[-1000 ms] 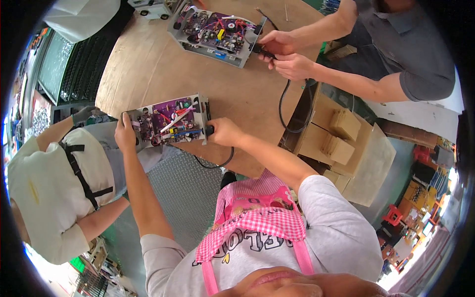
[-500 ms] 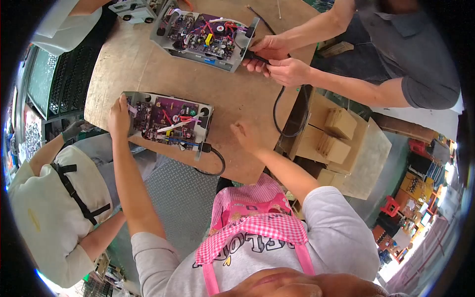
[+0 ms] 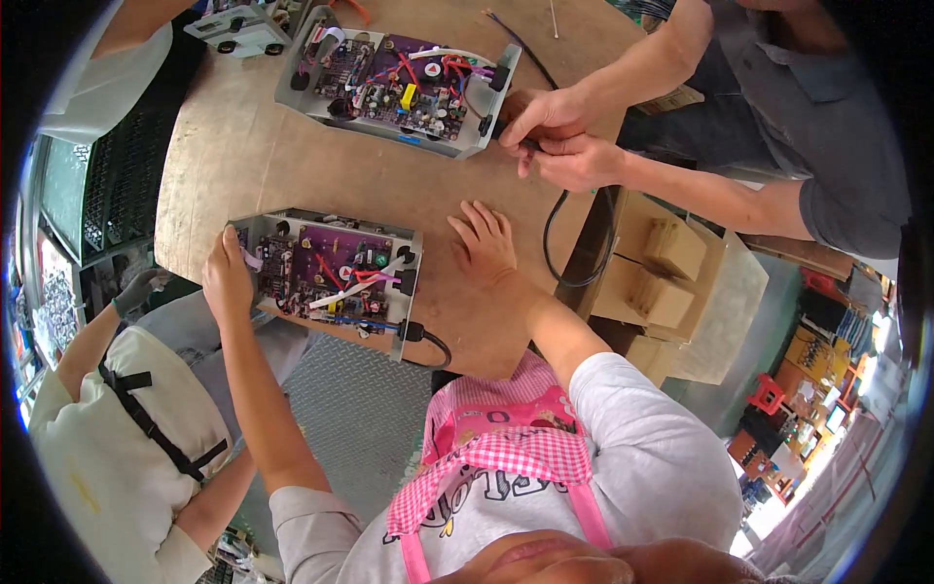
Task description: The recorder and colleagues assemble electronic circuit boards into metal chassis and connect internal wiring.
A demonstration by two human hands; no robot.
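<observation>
An open metal case [image 3: 413, 282] with purple circuit boards [image 3: 342, 258] stands on the wooden table before me. My left hand [image 3: 229, 277] grips the case's left end, thumb and fingers at its edge. Bundled red, white and blue wires run across the boards. A black cable [image 3: 436, 341] leaves the case's right end and curves toward the table's near edge. To the right of the case, my right hand [image 3: 486, 245] lies flat on the tabletop, fingers spread, holding nothing.
Across the wooden table [image 3: 233, 146], a co-worker's hands [image 3: 559, 141] hold a black cable at a second open case [image 3: 389, 92]. Cardboard boxes [image 3: 666, 243] stand at the right. Another person in pale clothing [image 3: 126, 428] is at my left. A grey metal frame [image 3: 238, 31] sits far left.
My right hand has gone from loosely curled to spread flat on the table. My left hand keeps hold of the case's end. The co-worker's hands still work at the cable.
</observation>
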